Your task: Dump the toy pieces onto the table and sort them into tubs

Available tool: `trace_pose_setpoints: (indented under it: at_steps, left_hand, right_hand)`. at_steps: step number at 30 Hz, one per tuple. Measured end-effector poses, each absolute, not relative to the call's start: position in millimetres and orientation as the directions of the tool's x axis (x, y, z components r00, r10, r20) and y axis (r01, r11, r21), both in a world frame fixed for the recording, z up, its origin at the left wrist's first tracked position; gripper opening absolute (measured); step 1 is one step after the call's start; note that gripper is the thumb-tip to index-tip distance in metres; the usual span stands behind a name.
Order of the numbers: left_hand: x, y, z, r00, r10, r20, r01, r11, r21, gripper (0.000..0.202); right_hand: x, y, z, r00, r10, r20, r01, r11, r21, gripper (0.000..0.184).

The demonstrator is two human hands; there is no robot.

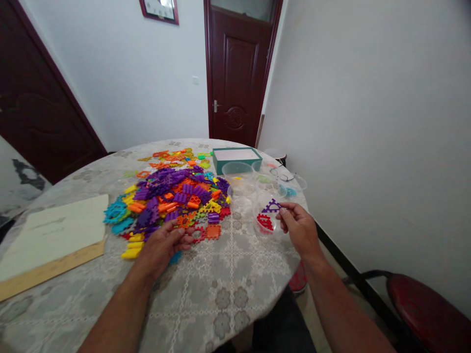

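Note:
A heap of plastic building pieces [172,193] in purple, orange, yellow and teal lies on the round table [221,289]. My left hand [164,245] rests at the heap's near edge, fingers bent over small pieces; I cannot make out whether it grips one. My right hand [300,228] pinches a purple triangular piece [271,206] and holds it over a clear plastic cup [265,221] with red pieces inside.
Several more clear cups [239,184] stand beside a teal box [237,158]. Glasses [281,174] lie near the far right edge. A paper sheet on a board [55,235] lies at the left. A red stool [427,299] stands at the right by the wall.

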State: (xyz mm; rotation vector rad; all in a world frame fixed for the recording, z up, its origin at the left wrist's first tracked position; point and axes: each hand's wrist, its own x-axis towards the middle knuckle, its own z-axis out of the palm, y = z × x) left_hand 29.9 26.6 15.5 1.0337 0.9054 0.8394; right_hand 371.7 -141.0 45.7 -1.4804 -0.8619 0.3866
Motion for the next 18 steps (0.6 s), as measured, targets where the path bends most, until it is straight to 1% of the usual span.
trace_pose_setpoints:
  at_steps: [2, 5, 7, 10, 13, 16, 18]
  left_hand:
    - [30, 27, 15, 0.390, 0.897, -0.210, -0.138, 0.282, 0.949, 0.045]
    - [29, 27, 14, 0.394, 0.897, -0.202, -0.117, 0.267, 0.956, 0.039]
    - [29, 27, 13, 0.385, 0.901, -0.200, -0.103, 0.258, 0.961, 0.039]
    - [29, 26, 12, 0.385, 0.903, -0.192, -0.074, 0.238, 0.968, 0.037]
    - [30, 24, 11, 0.393, 0.901, -0.186, -0.045, 0.221, 0.974, 0.038]
    - [31, 23, 10, 0.395, 0.900, -0.185, -0.032, 0.215, 0.976, 0.040]
    - [31, 22, 10, 0.394, 0.902, -0.178, -0.029, 0.206, 0.978, 0.041]
  right_hand:
    - [374, -141, 46, 0.674, 0.671, 0.310, 0.379, 0.046, -0.924, 0.042]
    - [379, -143, 48, 0.669, 0.627, 0.399, 0.533, -0.031, -0.845, 0.043]
    - [384, -143, 52, 0.633, 0.646, 0.427, 0.598, -0.058, -0.799, 0.042]
    - [391, -135, 65, 0.552, 0.717, 0.425, 0.667, -0.074, -0.742, 0.038]
    - [399, -110, 84, 0.436, 0.817, 0.378, 0.701, -0.045, -0.712, 0.032]
    - [407, -63, 104, 0.296, 0.919, 0.260, 0.683, -0.014, -0.730, 0.028]
    - [412, -20, 119, 0.254, 0.940, 0.226, 0.656, 0.004, -0.755, 0.029]
